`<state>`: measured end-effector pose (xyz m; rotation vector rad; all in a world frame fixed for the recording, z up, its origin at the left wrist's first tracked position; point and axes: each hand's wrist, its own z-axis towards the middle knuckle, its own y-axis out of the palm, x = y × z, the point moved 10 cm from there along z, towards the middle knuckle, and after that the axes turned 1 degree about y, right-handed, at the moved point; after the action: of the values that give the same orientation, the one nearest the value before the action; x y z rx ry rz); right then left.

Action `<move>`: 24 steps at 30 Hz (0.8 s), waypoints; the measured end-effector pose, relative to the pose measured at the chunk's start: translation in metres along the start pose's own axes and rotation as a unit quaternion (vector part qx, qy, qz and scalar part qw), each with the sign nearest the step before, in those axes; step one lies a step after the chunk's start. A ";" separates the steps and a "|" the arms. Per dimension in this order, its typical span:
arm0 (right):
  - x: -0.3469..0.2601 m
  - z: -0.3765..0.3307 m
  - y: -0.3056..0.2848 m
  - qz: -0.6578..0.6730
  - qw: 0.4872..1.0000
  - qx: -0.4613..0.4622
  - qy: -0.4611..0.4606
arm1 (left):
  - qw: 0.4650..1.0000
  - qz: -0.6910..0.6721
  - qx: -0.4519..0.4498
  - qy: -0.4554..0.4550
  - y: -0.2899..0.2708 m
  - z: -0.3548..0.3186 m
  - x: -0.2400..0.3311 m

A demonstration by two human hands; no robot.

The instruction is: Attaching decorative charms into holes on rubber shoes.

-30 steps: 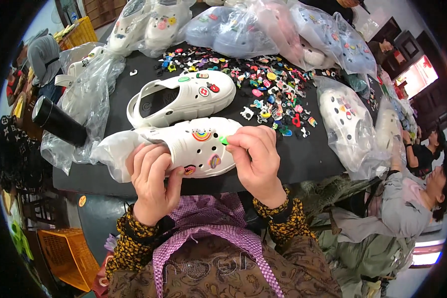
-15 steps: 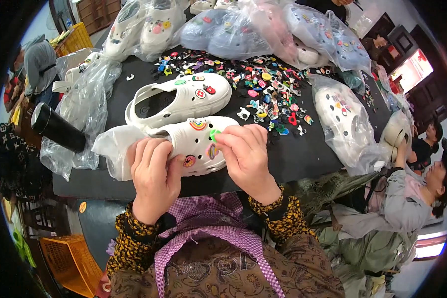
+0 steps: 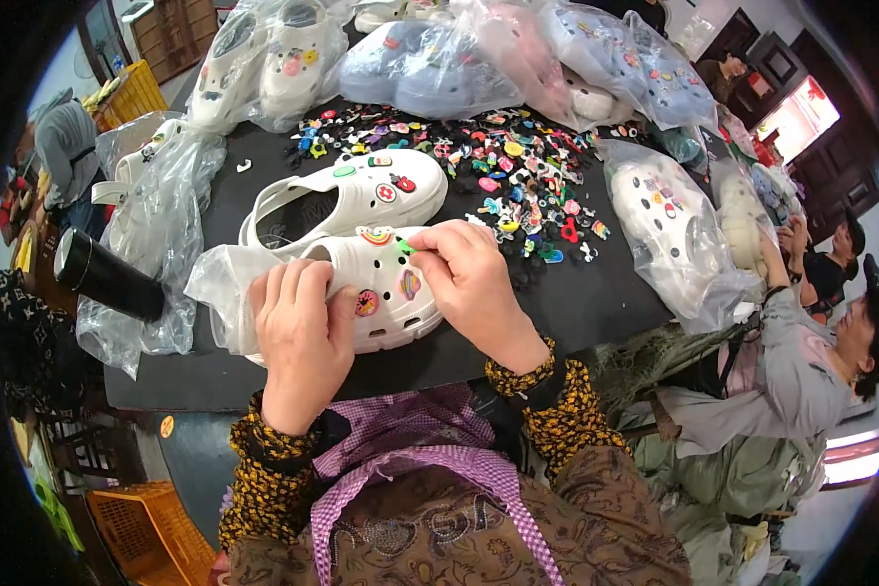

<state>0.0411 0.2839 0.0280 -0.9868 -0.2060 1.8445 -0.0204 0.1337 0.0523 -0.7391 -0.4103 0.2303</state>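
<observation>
Moved since earlier frame: right hand shifted left onto clog toe. Left hand: grip clamps white clog steady on bench. Right grip pinches small green charm over strap hole. Loose charms heaped beyond, within reach.

White clog under my hands: studded with a rainbow charm, a pink-and-yellow round charm and a purple one; a small green charm sits at my right fingertips. Second white clog, just above it in the frame: red and green charms. Table top: black. Loose charm heap, upper centre: mixed red, yellow, pink, blue, green, black. Bagged clogs along the top edge: white, pale blue, pink (seen through clear plastic). Cylinder, left: black. My cuffs: mustard with a dark speckle. My apron straps: purple-and-white check. Crate, lower left: orange.
</observation>
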 end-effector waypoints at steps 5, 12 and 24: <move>0.001 -0.002 -0.001 0.013 1.000 0.000 0.014 | 1.000 -0.004 -0.002 -0.004 0.000 0.000 -0.001; -0.008 -0.003 -0.004 -0.015 1.000 0.014 -0.019 | 1.000 -0.013 -0.008 -0.018 0.000 -0.001 -0.003; -0.009 0.008 -0.005 -0.055 0.997 0.041 -0.040 | 1.000 -0.009 -0.007 -0.008 0.000 -0.001 -0.001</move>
<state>0.0405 0.2814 0.0407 -0.8290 -0.2266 1.7798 -0.0209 0.1327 0.0512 -0.7482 -0.4338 0.2174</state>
